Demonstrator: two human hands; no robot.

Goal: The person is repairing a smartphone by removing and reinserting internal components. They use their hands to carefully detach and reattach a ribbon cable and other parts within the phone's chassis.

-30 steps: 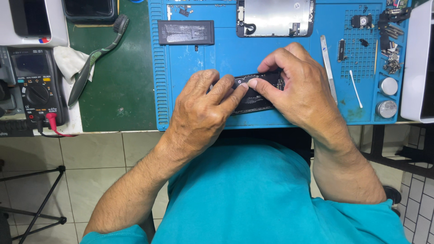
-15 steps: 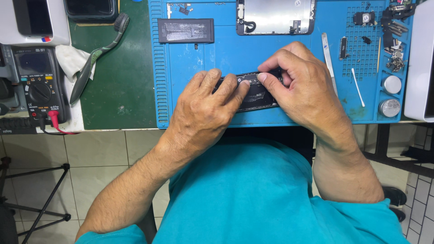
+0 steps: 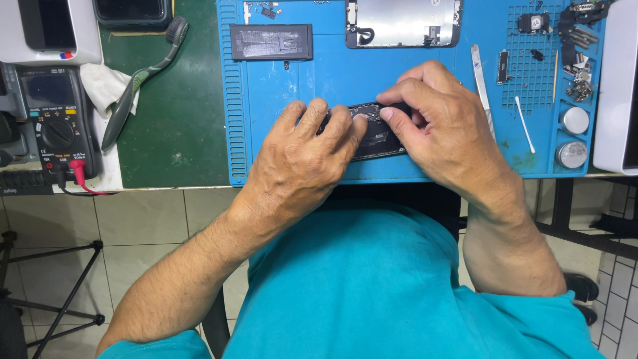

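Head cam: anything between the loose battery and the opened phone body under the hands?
Nothing. In the head view, only bare blue mat separates the battery from the phone body held by the left hand and right hand.

blue mat (image 3: pixel 279 149), green tabletop (image 3: pixel 179 126), teal shirt (image 3: pixel 359 286)

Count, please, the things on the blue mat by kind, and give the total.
Opened phone, held by the left hand and the right hand: 1
Battery: 1
Screen panel: 1
Metal pry tool: 1
Cotton swab: 1
Round metal caps: 2
Total: 7, leaving out the small loose parts at the top right, too small to count.
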